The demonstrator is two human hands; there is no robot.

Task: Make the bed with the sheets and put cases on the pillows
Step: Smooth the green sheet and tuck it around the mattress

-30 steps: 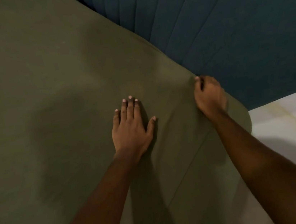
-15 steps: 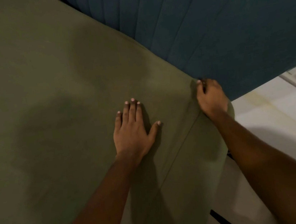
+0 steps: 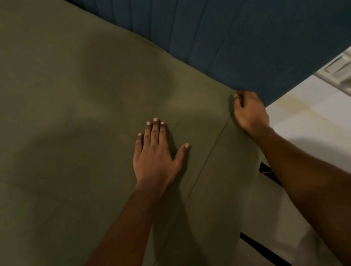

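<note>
Right now a big green sheet (image 3: 54,104) fills most of the picture, from the upper left down to the bottom middle. It lies flat and smooth over the bed, with only soft shadows on it. A thin straight line (image 3: 207,164) runs through the cloth from the middle right down toward the bottom middle.

The left hand (image 3: 155,155) lies palm down on the sheet, near the middle of the picture. Its fingers are straight and close together, and the thumb sticks out to the side. It holds nothing and just presses on the cloth.

The right hand (image 3: 250,112) is at the middle right, at the corner of the sheet. Its fingers are curled tight on the edge of the cloth, right where the sheet meets the headboard (image 3: 245,23).

The headboard is dark blue and soft looking, with long stitched lines. It fills the upper right of the picture and touches the top edge of the sheet.

A pale wall (image 3: 325,124) shows on the right side, below the headboard. A white switch plate (image 3: 350,74) sits on it at the right edge. Two black strips (image 3: 266,252) show at the lower right, just beside the sheet. I cannot tell what they are.
</note>
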